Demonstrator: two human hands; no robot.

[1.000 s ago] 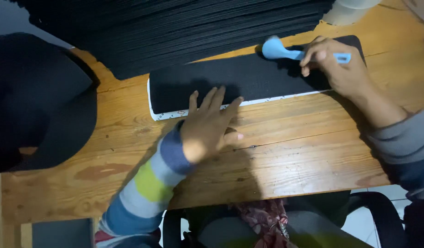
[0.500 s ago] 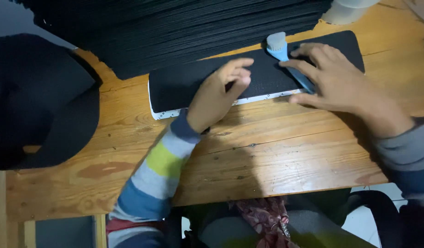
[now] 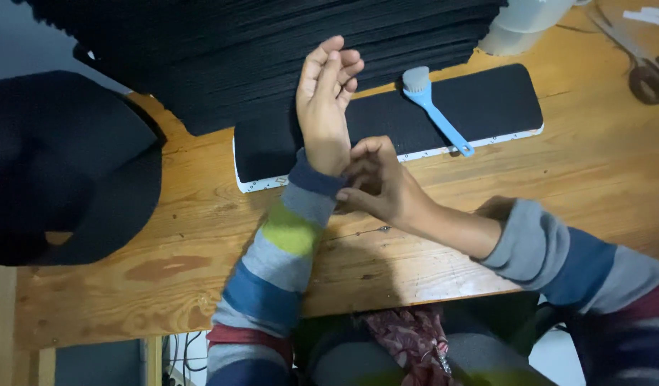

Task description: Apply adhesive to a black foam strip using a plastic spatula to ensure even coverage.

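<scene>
- Hands of one person over a wooden worktop, seen from above by a head-worn camera.
- The left hand is raised above the worktop, palm turned up and fingers loosely extended, gripping nothing; it floats over the near edge of a tall stack of black sheets.
- The right hand reaches across to the left wrist, its fingers pinched on the cuff of the striped sleeve, seemingly to tug the cuff along the forearm. That would explain the left hand being lifted clear and idle.
- A single black pad with a pale edge lies flat across the middle of the worktop, its long side roughly parallel to the near edge, just in front of the stack and partly hidden by the left hand.
- A light blue brush rests on that pad towards its right half, head pointing to the far edge, handle slanting back over the pad's near edge. Neither hand touches it; it sits within easy reach of the right hand.
- A dark cloth heap covers the left edge of the worktop.
- A pale container stands at the far right corner, only partly in view.
</scene>
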